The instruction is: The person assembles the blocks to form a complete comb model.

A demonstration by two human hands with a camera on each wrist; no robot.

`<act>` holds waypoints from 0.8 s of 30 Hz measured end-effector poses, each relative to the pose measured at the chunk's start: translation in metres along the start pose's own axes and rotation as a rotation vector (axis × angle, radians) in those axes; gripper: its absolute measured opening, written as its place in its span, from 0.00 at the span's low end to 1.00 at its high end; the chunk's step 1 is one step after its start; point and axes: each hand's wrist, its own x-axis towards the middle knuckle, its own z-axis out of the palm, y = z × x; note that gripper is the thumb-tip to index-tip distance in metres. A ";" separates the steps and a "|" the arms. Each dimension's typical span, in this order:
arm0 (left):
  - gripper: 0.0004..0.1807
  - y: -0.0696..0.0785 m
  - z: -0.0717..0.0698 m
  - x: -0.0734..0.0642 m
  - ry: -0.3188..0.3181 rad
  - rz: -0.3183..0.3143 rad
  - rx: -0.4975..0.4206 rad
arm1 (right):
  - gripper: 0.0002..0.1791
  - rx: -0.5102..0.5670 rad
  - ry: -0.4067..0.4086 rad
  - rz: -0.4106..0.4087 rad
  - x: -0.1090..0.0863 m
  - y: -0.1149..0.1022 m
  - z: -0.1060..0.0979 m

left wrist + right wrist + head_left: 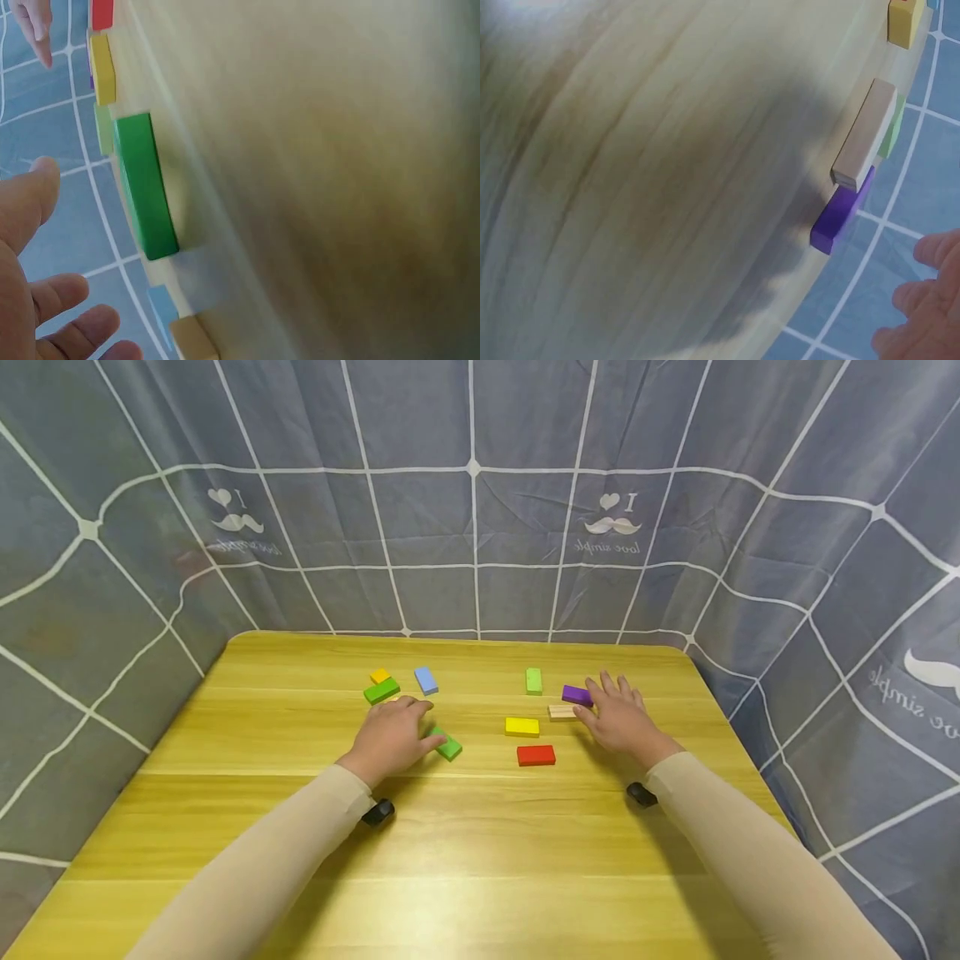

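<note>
My left hand (392, 739) hovers with parted fingers over a green block (451, 747), its thumb overlapping that block in the head view. No block is in its grasp. In the left wrist view the same green block (146, 187) lies flat beyond the thumb, with a tan block (193, 337) below. On the other side, my right hand (621, 718) is spread above the table, also holding nothing. Nearest to it are a purple block (575, 695) and a plain wooden block (560, 713), partly covered by its fingers in the head view. Both appear whole in the right wrist view.
Between the hands lie a yellow block (522, 727) and a red block (536, 756). Farther back are a light green block (533, 682), a blue block (426, 681), another green block (382, 691) and an orange block (380, 677). A grey curtain (420, 518) hangs behind the wooden table (480, 852).
</note>
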 end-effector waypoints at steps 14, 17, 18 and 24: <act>0.31 0.011 0.017 0.000 -0.058 -0.026 -0.082 | 0.39 0.029 -0.020 0.010 0.002 0.004 0.003; 0.31 0.012 0.019 0.001 -0.063 -0.036 -0.087 | 0.39 0.034 -0.021 0.006 0.005 0.005 0.006; 0.30 0.012 0.020 0.001 -0.066 -0.040 -0.093 | 0.39 0.035 -0.021 0.004 0.005 0.005 0.006; 0.29 0.014 0.022 0.001 -0.074 -0.071 -0.129 | 0.38 0.045 -0.012 -0.011 0.010 0.003 0.010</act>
